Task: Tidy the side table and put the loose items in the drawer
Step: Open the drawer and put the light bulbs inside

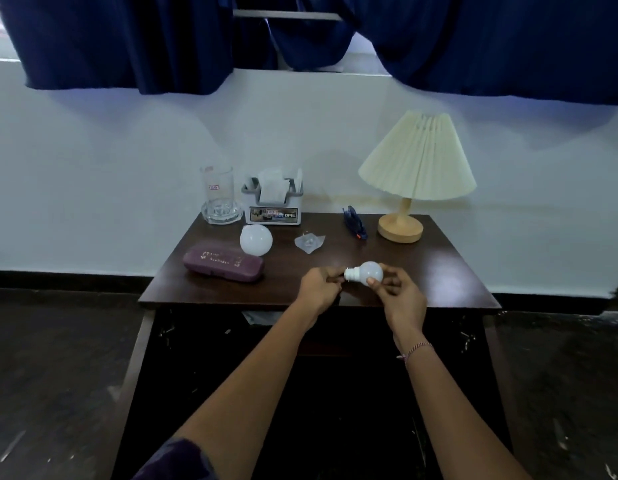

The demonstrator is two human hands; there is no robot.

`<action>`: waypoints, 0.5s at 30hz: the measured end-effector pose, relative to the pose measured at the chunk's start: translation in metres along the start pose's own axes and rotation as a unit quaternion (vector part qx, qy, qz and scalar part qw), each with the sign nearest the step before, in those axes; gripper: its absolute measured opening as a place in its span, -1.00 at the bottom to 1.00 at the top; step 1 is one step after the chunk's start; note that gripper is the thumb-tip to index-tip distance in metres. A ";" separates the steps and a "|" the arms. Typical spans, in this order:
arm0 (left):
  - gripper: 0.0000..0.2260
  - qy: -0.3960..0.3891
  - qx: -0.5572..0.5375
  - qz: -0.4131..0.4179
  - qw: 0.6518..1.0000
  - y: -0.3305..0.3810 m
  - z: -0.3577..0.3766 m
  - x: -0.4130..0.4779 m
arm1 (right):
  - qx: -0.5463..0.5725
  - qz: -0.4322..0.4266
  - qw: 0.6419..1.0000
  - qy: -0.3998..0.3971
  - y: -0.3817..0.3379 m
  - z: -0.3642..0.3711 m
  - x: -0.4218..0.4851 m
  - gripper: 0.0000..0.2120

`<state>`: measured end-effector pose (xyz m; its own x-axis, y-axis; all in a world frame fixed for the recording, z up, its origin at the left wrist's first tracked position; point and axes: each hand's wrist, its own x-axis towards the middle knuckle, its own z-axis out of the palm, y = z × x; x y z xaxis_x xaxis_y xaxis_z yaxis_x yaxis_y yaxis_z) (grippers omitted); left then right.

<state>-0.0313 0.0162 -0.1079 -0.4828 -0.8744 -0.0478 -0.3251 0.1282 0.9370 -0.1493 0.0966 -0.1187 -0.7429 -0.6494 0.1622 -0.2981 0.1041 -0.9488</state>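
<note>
Small bulb (pixel 369 271) held sideways above the front of the table (pixel 439 268), between both hands: right hand (pixel 397 292) pinching the globe with thumb and fingers, left hand (pixel 318 287) closed at the screw base, probably to steady it for a look before stowing. Second bulb (pixel 256 240) lying loose near the back left, just behind the purple case (pixel 223 263); crumpled clear wrapper (pixel 309 242) mid-table; blue clip (pixel 354 223) beside the lamp (pixel 416 174), which stands at the back right, likely meant to stay. Glass mug (pixel 218 195) at the back left corner, apparently empty. Grey-rimmed holder (pixel 273 202) next to it, stuffed with white paper, perhaps tissues. Drawer under the table front lost in dark shadow; open or closed impossible to judge. No loose item visibly put away yet.
</note>
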 end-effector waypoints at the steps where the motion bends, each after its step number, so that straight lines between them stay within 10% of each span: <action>1: -0.63 -0.001 -0.005 -0.001 1.000 -0.001 0.000 0.001 | 0.003 0.002 1.000 0.000 0.000 0.000 0.000 -0.67; 15: -0.66 0.017 -0.108 -0.029 0.994 -0.004 -0.010 -0.054 | 0.069 0.008 0.992 -0.109 0.000 -0.019 -0.023 -0.64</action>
<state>0.0037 0.0580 -0.1061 -0.4396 -0.8930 -0.0966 -0.1676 -0.0241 0.9856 -0.1435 0.1264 -0.1173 -0.5958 -0.7970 0.0994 -0.1924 0.0214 -0.9811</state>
